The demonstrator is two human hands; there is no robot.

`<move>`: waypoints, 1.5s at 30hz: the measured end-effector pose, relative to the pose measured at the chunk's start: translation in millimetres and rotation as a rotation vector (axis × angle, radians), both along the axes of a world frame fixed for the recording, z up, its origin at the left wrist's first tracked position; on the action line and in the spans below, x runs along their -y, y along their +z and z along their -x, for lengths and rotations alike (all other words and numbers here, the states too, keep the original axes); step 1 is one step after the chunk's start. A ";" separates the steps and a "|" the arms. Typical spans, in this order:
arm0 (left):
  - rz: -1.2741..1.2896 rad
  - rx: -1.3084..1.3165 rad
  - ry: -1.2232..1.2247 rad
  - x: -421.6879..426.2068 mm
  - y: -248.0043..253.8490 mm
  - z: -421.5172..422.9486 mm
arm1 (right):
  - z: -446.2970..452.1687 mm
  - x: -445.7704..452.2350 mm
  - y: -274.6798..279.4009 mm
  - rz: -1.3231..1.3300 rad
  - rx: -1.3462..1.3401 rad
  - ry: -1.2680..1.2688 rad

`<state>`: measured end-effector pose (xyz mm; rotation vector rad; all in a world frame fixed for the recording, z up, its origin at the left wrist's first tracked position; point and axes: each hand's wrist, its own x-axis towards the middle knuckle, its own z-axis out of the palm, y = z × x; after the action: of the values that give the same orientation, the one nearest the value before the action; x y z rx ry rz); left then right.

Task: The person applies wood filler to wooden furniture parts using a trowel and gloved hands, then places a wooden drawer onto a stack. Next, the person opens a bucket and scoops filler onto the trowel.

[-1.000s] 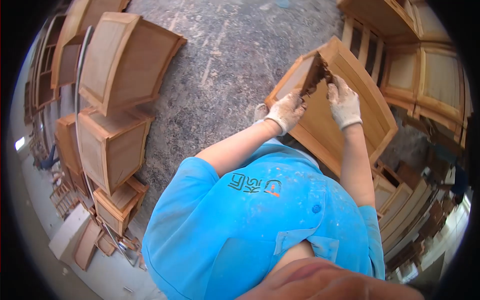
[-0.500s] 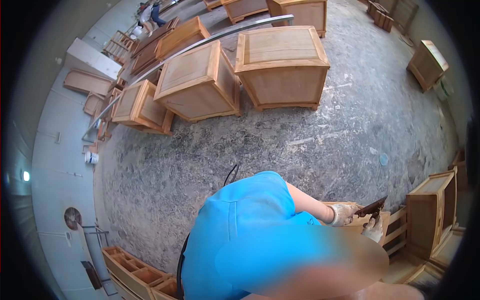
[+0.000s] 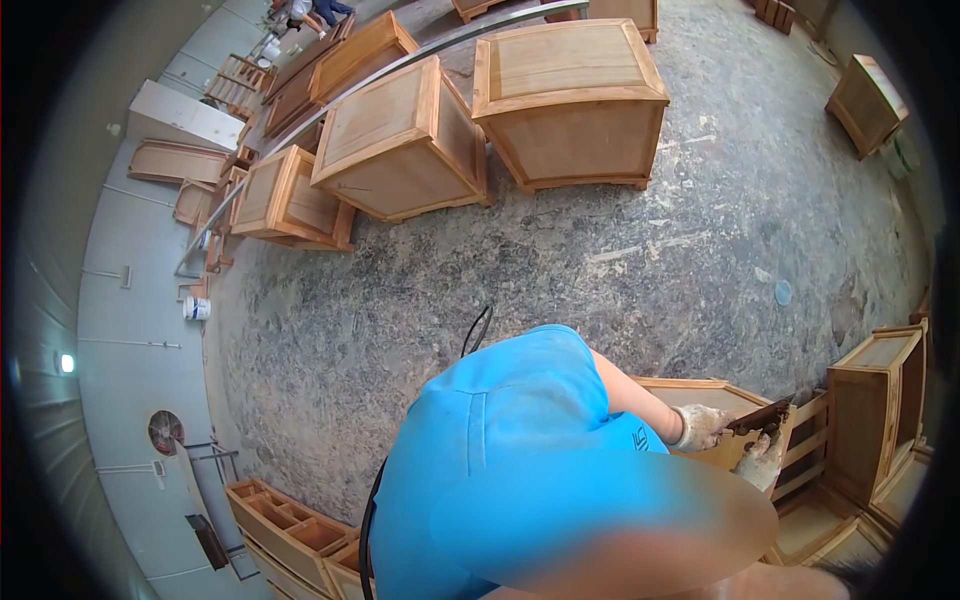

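Observation:
A dark brown flat piece (image 3: 760,418) with clumpy matter along its lower edge is held by my left hand (image 3: 703,427), in a stained white glove, fingers closed on its near end. Just below, my right hand (image 3: 762,462), also gloved, has its fingers bent up against the clumpy edge. What those fingers hold is too small to make out. Both hands are over a pale wooden panelled piece (image 3: 690,390), partly hidden by my arm and blue shirt.
Wooden cabinets (image 3: 570,95) stand in a row ahead, beside a long metal rail (image 3: 430,50). More cabinets (image 3: 862,425) are close at the right. Open wooden compartments (image 3: 290,525) are at lower left. A person (image 3: 325,12) bends far off at upper left. A white bucket (image 3: 197,308) is by the wall.
The view has swung left from the panelled piece to the wider room, putting my hands at lower right. The dark piece stays in my left hand, with my right hand close against it.

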<state>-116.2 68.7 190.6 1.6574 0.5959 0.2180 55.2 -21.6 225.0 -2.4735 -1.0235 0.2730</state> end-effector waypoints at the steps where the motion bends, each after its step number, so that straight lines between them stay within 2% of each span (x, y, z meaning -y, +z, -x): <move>1: -0.023 0.002 -0.019 1.5 -0.9 -1.0 | -3.7 3.8 -6.4 -0.021 0.049 0.013; 5: -0.094 0.013 -0.083 4.8 -5.6 -8.7 | -13.4 14.9 -18.7 -0.086 0.200 0.048; 9: -0.308 0.005 -0.100 14.5 -24.1 -18.1 | -9.7 10.2 2.6 0.064 -0.122 -0.103; 11: -0.338 -0.037 -0.196 9.7 -22.1 -18.9 | -17.1 16.1 -5.3 -0.148 -0.250 -0.016; 12: -0.371 -0.076 -0.199 6.5 -19.0 -16.6 | -14.7 19.4 -3.8 -0.127 -0.238 -0.092; 14: -0.431 -0.128 -0.244 1.9 -17.0 -20.0 | -11.7 20.6 -0.9 -0.161 -0.347 -0.033; 17: -0.491 -0.006 -0.161 4.1 -70.0 -33.2 | -3.6 24.0 14.7 -0.324 -0.536 -0.030; 18: -0.323 -0.075 -0.227 -7.0 -42.4 -31.1 | 0.8 22.9 23.7 -0.326 -0.574 -0.035; 19: -0.341 0.070 -0.200 -10.7 -48.1 -29.0 | 1.0 25.2 36.6 -0.171 -0.506 -0.041; 21: 0.442 -0.101 -0.116 -11.0 -33.2 -33.8 | 4.6 26.6 51.8 -0.324 -0.703 -0.244; 22: 0.558 -0.062 -0.080 -11.3 -31.0 -35.8 | -2.8 33.8 54.7 -0.385 -0.900 -0.272; 24: 0.734 -0.031 -0.019 -18.1 -35.7 -42.9 | -11.5 42.4 47.6 -0.544 -0.966 -0.260; 27: 0.861 -0.030 0.045 -23.8 -35.2 -42.8 | -24.8 57.7 32.5 -0.561 -0.970 -0.289; 30: 0.916 -0.163 0.129 -30.9 -50.1 -39.5 | -41.9 64.0 1.3 -0.575 -1.020 -0.278; 35: 0.894 -0.234 0.275 -31.4 -82.2 -22.3 | -109.3 85.4 -107.9 -0.297 -0.465 -0.121; 37: 0.908 -0.256 0.329 -28.1 -96.8 -13.2 | -142.1 81.9 -147.9 -0.223 -0.325 -0.044; 39: 0.926 -0.276 0.389 -22.8 -111.9 -3.6 | -173.0 57.7 -157.0 0.152 -0.020 0.005; 41: 0.941 -0.282 0.409 -18.2 -120.7 -0.1 | -207.9 35.7 -175.0 0.346 0.068 0.007; 44: 0.948 -0.249 0.436 -16.3 -129.0 -3.8 | -261.9 10.6 -221.8 0.448 0.053 0.058; 45: 0.960 -0.254 0.449 -15.1 -132.3 -2.6 | -246.2 2.1 -206.6 0.400 -0.091 -0.035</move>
<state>-113.6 83.8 58.3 0.6106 1.0585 0.0211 301.4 -23.7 18.4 -2.7964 -0.9624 0.6270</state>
